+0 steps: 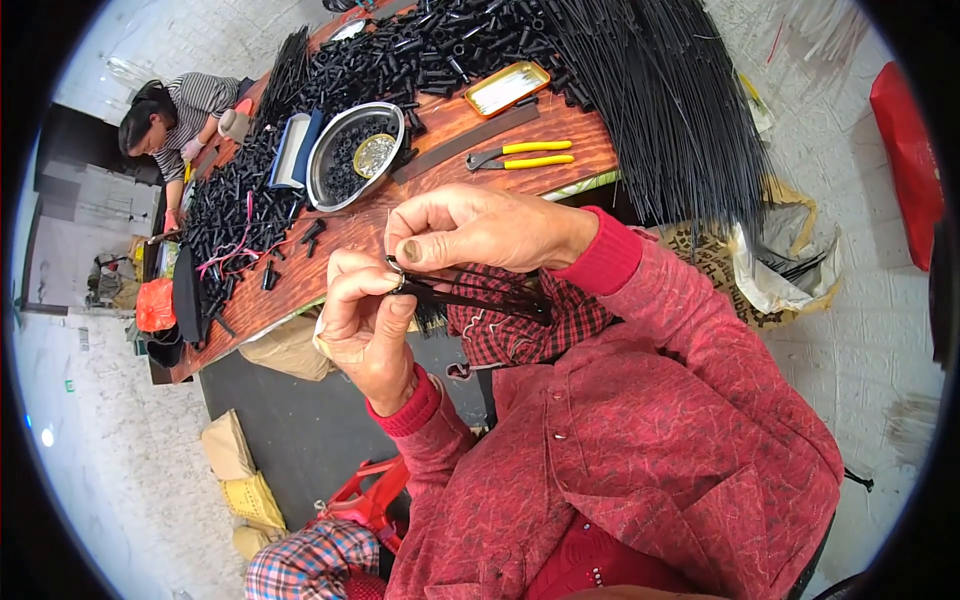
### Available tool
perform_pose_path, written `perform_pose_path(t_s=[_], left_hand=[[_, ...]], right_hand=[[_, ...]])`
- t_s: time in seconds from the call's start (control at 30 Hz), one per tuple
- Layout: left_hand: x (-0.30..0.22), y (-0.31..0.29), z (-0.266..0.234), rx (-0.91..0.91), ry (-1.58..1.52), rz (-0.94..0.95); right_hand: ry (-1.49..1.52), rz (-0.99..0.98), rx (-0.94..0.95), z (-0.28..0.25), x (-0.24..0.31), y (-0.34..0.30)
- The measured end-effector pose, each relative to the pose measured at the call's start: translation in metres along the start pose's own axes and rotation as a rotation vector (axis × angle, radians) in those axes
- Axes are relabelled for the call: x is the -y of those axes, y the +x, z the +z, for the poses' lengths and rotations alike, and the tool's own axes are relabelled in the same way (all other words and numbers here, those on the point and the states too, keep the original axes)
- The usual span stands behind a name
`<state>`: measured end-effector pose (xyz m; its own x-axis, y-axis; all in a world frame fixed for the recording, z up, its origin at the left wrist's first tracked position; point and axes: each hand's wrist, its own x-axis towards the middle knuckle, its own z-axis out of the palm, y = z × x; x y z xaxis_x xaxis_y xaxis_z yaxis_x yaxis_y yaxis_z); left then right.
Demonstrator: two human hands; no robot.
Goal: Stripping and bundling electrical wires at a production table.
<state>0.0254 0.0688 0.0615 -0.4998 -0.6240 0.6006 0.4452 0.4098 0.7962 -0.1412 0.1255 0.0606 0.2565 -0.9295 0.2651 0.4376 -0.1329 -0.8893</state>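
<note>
My left hand (365, 315) is closed, thumb against fingers, on one end of a small bunch of thin black strips (490, 298). The strips' other end points right, above my lap. Bent over that same end, my right hand (480, 232) pinches thumb and forefinger together; a small ring-like piece (394, 266) shows at the fingertips, partly hidden. What the right fingers grip is too small to make out. On the table beyond lie end nippers (520, 155) with yellow handles. A metal bowl (318, 170) holds small black parts and a round tin (374, 156) of tiny shiny pieces.
Black tubular parts (430, 55) are heaped across the reddish wooden table (575, 135). A yellow-rimmed tray (508, 88) and a flat dark bar (465, 143) lie there too. Long black rods (660, 110) overhang the right edge above a sack (790, 270). Another person (190, 110) works at far left.
</note>
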Motion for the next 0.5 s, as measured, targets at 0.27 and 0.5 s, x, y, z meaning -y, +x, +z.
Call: perform_pose_path(t_s=[0.27,0.5], left_hand=[[-0.002,-0.001,0.001,0.042,-0.025,0.012],[0.003,0.000,-0.003,0.039,-0.056,-0.007]], right_hand=[[0.054,-0.007,-0.012,-0.001,-0.002,0.000],[0.086,0.057,0.039,-0.012,-0.005,-0.003]])
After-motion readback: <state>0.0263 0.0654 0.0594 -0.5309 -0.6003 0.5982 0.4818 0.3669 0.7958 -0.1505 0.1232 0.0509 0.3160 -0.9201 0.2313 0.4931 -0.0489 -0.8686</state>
